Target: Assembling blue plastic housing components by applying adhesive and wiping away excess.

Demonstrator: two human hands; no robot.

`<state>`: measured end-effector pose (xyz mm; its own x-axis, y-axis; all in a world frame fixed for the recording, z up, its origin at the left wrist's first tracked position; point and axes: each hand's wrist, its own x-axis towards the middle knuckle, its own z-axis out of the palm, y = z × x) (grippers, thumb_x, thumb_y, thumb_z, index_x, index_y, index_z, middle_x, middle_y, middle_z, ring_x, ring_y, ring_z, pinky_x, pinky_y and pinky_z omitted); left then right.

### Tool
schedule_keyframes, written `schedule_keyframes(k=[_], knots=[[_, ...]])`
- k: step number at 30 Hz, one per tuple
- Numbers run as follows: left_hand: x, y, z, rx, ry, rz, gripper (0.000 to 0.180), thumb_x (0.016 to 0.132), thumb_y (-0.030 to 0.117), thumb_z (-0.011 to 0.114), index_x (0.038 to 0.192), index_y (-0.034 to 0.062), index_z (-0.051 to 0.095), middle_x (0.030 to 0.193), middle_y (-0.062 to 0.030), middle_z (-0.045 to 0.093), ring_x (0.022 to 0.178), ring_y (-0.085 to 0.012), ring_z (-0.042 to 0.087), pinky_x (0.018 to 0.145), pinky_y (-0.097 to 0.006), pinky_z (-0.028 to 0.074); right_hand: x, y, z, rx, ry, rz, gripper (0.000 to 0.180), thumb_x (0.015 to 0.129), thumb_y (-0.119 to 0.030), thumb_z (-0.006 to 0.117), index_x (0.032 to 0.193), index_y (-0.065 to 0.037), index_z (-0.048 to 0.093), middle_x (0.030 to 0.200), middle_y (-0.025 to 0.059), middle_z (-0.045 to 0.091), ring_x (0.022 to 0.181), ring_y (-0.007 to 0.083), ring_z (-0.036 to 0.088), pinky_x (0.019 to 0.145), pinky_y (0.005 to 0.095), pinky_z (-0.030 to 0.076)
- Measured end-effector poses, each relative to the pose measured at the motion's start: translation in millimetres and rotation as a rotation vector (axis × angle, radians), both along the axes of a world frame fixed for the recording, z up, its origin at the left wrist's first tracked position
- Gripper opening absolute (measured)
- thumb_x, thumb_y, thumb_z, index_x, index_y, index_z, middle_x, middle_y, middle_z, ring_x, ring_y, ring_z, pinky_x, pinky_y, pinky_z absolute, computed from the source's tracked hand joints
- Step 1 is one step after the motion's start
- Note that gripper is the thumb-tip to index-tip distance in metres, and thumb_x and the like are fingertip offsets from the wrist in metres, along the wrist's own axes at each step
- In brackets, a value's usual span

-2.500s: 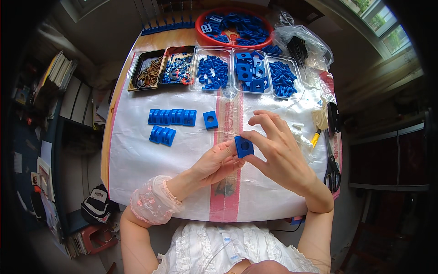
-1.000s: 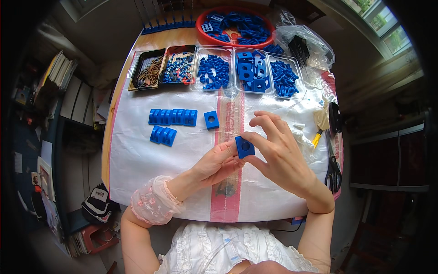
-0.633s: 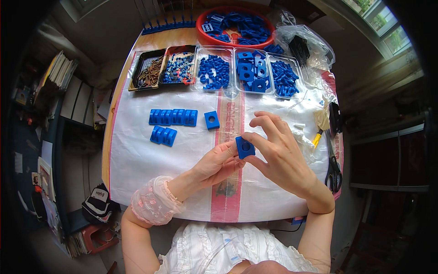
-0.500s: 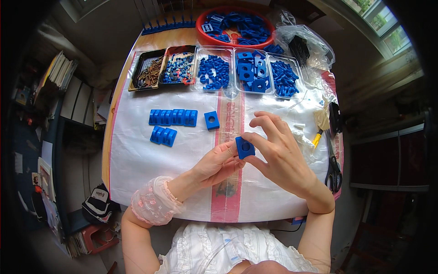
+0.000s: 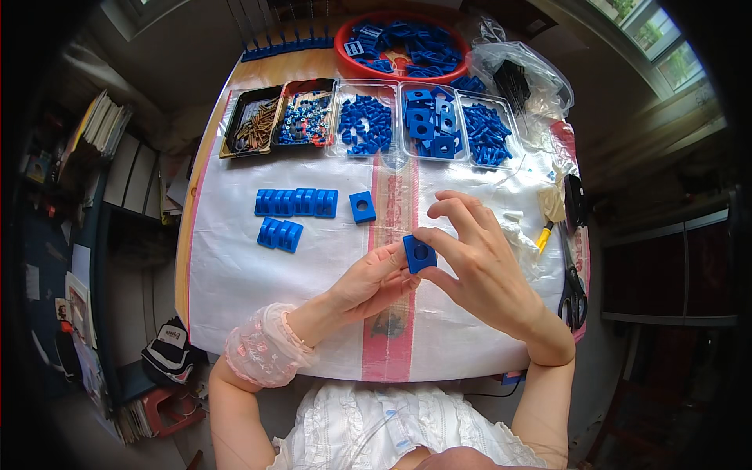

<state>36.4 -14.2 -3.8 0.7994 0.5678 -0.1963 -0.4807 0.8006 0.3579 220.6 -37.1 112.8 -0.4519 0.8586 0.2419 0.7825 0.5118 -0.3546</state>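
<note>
A small square blue plastic block with a round hole (image 5: pixel 421 255) is held up over the striped part of the table cover. My left hand (image 5: pixel 370 283) pinches its left edge between thumb and fingers. My right hand (image 5: pixel 487 270) grips it from the other side, forefinger at the top and thumb at the lower right corner; the remaining fingers arch away. Just beyond lies a similar holed block (image 5: pixel 363 207). Farther left, several ribbed blue pieces stand in a row (image 5: pixel 296 202), with a shorter group (image 5: pixel 280 234) in front of them.
Across the back stand trays of brass-coloured screws (image 5: pixel 265 125), small nuts (image 5: pixel 307 113), small blue parts (image 5: pixel 366 125), holed blue blocks (image 5: pixel 421 125) and slim blue pieces (image 5: pixel 489 135). Behind is a red basin (image 5: pixel 341 52). Black scissors (image 5: pixel 576 298) and a yellow-handled tool (image 5: pixel 544 239) lie right.
</note>
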Motion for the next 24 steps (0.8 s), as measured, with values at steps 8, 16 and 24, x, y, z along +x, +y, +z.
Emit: schedule_keyframes(k=[8,16,24], knots=[[0.1,-0.2,-0.2,0.015,0.012,0.0,0.031,0.102,0.023,0.057,0.127,0.0042,0.054,0.114,-0.0029,0.061,0.102,-0.0077,0.059,0.088,-0.022,0.054,-0.1,0.5,-0.2,0.014,0.02,0.009,0.041,0.067,-0.008,0.082,0.104,-0.005,0.066,0.119,0.0137,0.055,0.124,0.0343,0.049,0.099,0.045,0.045],[0.6,0.0,-0.1,0.003,0.003,0.0,0.033,0.102,0.023,0.057,0.128,0.0038,0.052,0.115,-0.003,0.06,0.102,-0.0078,0.059,0.089,-0.022,0.053,-0.2,0.2,0.3,0.016,0.009,0.001,0.041,0.067,-0.008,0.084,0.105,-0.007,0.066,0.119,0.0125,0.055,0.124,0.0346,0.049,0.099,0.0452,0.046],[-0.5,0.0,-1.4,-0.017,0.01,-0.006,0.033,0.102,0.023,0.057,0.128,0.0037,0.053,0.115,-0.0032,0.06,0.102,-0.0081,0.059,0.089,-0.022,0.053,0.6,0.3,-2.4,0.019,0.04,0.022,0.037,0.067,-0.008,0.079,0.101,-0.001,0.065,0.117,0.0157,0.055,0.124,0.0338,0.048,0.099,0.0449,0.041]])
